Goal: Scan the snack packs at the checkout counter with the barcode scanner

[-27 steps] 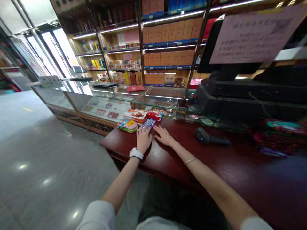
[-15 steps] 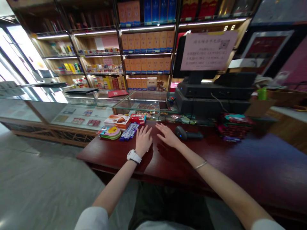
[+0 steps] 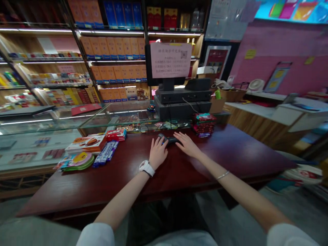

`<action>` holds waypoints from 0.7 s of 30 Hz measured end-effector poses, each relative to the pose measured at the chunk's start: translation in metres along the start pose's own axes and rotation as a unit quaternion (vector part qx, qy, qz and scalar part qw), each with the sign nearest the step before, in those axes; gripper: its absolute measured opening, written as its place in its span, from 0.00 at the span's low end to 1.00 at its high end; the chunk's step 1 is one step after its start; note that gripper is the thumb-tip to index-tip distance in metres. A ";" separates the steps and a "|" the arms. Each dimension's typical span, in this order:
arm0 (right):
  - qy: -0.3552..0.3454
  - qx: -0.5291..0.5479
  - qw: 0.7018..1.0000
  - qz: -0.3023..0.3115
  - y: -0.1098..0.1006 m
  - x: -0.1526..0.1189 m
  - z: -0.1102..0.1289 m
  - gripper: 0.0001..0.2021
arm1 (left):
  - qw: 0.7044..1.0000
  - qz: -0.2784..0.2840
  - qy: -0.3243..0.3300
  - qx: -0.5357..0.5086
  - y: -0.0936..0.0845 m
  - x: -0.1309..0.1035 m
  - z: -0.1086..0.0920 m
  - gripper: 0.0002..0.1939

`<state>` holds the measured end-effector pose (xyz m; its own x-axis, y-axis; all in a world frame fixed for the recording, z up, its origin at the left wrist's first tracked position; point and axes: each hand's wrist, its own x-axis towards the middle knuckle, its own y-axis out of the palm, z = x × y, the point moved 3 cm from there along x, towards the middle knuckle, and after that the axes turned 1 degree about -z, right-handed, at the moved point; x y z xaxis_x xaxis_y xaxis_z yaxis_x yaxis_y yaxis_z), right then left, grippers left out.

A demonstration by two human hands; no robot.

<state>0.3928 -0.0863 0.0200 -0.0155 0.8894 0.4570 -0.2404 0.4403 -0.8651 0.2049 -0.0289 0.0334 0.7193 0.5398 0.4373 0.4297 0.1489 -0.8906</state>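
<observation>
My left hand [image 3: 158,154], with a white watch at its wrist, has its fingers spread and holds nothing. It hovers over or rests on the dark red table [image 3: 130,171]; which, I cannot tell. Close by, my right hand [image 3: 189,146] is also open, fingers stretched forward. A black barcode scanner [image 3: 171,140] lies just beyond the hands, partly hidden by their fingers. Left of them are purple-blue wrapped snack bars [image 3: 106,153], an orange and white snack box [image 3: 88,142], red and white boxes [image 3: 116,135] and round-ended colourful packets [image 3: 78,161].
Dark red snack packs are stacked [image 3: 203,124] at the table's back right. Behind stand a black cash register with a screen [image 3: 183,97] bearing a paper sign, and a glass display counter [image 3: 123,114]. A wooden-sided counter [image 3: 256,116] is at the right.
The view has swung to the right. Both open hands have shifted right over the table, away from the snack boxes and nearer the scanner and the stacked red packs.
</observation>
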 end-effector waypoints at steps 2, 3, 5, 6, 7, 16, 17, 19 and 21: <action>0.024 -0.020 1.000 0.003 -0.006 -0.015 -0.018 0.26 | 1.000 0.009 0.020 -0.008 0.011 0.009 -0.015 0.24; 0.037 -0.031 0.999 0.005 -0.009 -0.023 -0.026 0.26 | 0.999 0.011 0.029 -0.011 0.016 0.013 -0.022 0.24; 0.063 -0.050 0.997 0.008 -0.014 -0.037 -0.042 0.25 | 0.999 0.015 0.048 -0.016 0.028 0.023 -0.036 0.24; 0.075 -0.059 0.995 0.010 -0.016 -0.043 -0.049 0.25 | 0.998 0.017 0.057 -0.018 0.034 0.027 -0.043 0.24; 0.086 -0.066 0.994 0.013 -0.018 -0.049 -0.056 0.25 | 0.997 0.020 0.067 -0.021 0.040 0.032 -0.050 0.24; 0.187 -0.112 0.976 0.010 -0.022 -0.084 -0.115 0.26 | 0.991 0.063 0.111 -0.036 0.083 0.068 -0.099 0.24; 0.198 -0.117 0.973 0.005 -0.021 -0.086 -0.122 0.26 | 0.991 0.067 0.108 -0.040 0.087 0.071 -0.103 0.24; 0.219 -0.124 0.968 -0.008 -0.020 -0.090 -0.134 0.25 | 0.991 0.076 0.100 -0.053 0.094 0.077 -0.110 0.25; 0.242 -0.125 0.962 -0.017 -0.020 -0.093 -0.146 0.24 | 0.990 0.080 0.096 -0.067 0.101 0.082 -0.117 0.25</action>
<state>0.5401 -0.1595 -0.0356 0.4569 0.8003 0.3882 0.0084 0.4326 -0.9016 0.3711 -0.0661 -0.0057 0.8691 0.3779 0.3190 0.3611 -0.0439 -0.9315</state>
